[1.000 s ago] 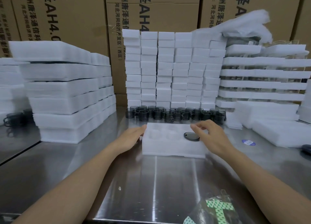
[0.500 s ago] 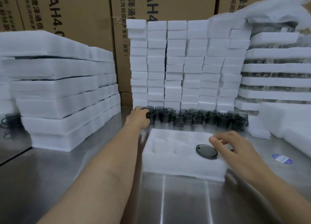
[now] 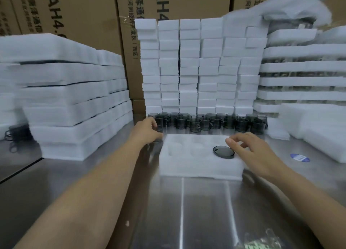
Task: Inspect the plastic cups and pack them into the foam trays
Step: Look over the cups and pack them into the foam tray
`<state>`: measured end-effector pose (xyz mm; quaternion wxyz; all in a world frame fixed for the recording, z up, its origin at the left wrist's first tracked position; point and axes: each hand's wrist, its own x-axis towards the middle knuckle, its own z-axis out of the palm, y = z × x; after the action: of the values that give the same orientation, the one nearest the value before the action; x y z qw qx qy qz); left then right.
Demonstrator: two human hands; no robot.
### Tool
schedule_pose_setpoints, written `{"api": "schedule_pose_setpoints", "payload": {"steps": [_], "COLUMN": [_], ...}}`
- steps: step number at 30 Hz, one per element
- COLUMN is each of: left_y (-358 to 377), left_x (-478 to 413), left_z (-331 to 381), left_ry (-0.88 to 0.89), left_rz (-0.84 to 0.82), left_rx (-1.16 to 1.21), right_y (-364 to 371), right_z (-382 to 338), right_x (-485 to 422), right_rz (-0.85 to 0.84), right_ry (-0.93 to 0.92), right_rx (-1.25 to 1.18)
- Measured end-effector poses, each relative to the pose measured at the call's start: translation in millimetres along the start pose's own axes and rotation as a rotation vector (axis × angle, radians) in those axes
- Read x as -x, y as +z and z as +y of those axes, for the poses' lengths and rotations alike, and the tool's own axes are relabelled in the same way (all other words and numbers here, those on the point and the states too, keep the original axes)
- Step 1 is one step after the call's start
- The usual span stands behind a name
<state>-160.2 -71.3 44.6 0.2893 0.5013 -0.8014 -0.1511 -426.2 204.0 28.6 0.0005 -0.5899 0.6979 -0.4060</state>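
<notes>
Foam tray (image 3: 187,166) mid-tabletop, grey lid (image 3: 223,152) on it | left hand (image 3: 147,129) grips end cup (image 3: 158,130) | right hand (image 3: 256,152) fingers apart at tray's right edge

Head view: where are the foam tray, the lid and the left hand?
Tray (image 3: 187,167): head view, bare front part of its top face.
Lid (image 3: 223,152): head view, middle of its flat top.
Left hand (image 3: 147,130): head view, back of the hand; it grips a cup (image 3: 158,130).
</notes>
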Motion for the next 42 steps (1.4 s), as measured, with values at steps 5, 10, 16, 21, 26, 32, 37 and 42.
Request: {"api": "schedule_pose_setpoints", "payload": {"steps": [5, 10, 16, 21, 26, 32, 37, 42], "left_y": [-13, -38, -23, -14, -14, -15, -14, -16], "left_x": [56, 80, 108, 113, 115, 117, 121, 122], "left_z": [8, 54, 88, 88, 86, 88, 93, 91], "left_ry": [0.066, 0.245, 0.457, 0.451, 0.436, 0.434, 0.435, 0.432], "left_rz": [0.246, 0.151, -0.278, -0.304, -0.31, -0.307, -0.324, -0.357], "left_rx": [0.344, 0.713, 0.517, 0.353, 0.314, 0.243, 0.189, 0.124], "right_y": [-1, 1, 1, 1, 0, 0, 1, 1], "right_z": [-5, -5, 2, 3, 4, 3, 5, 5], "right_x": [2, -1, -3, -4, -3, -3, -5, -6], "right_rz": [-0.011, -0.002, -0.015, -0.004, -0.005, -0.009, -0.011, -0.016], "right_ry": [0.026, 0.021, 0.023, 0.016, 0.021, 0.026, 0.023, 0.015], "right_rx": [0.002, 0.018, 0.038, 0.003, 0.003, 0.009, 0.008, 0.017]}}
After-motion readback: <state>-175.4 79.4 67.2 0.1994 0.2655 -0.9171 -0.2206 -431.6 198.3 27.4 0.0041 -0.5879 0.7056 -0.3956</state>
